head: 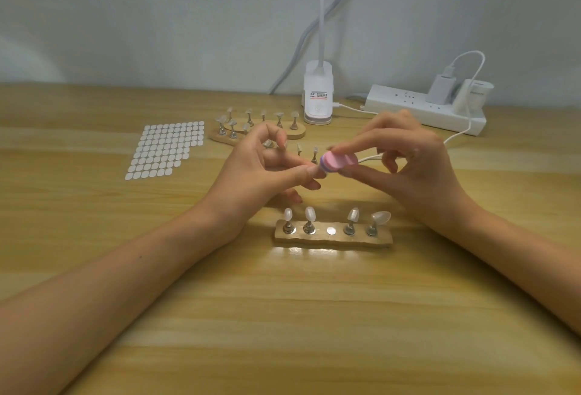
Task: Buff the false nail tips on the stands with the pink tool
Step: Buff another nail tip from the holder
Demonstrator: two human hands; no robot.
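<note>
Stand (333,237) (mid-table), hands (267,168) (412,168) above, right pinching pink tool (338,160)

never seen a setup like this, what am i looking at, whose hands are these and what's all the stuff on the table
There is no machine here. This is one picture from a camera worn on a person's head, looking down at their own bare hands over a wooden table. The right hand holds a pink tool, a small buffing block. The left hand pinches a small piece at the tool's end. The fingers mostly hide it, but it is probably a false nail tip. Nearest the person is a wooden stand with four nail tips on metal pegs and one bare disc in the middle. Further back lie more stands, a sheet of white stickers, a lamp base and a power strip.
</note>
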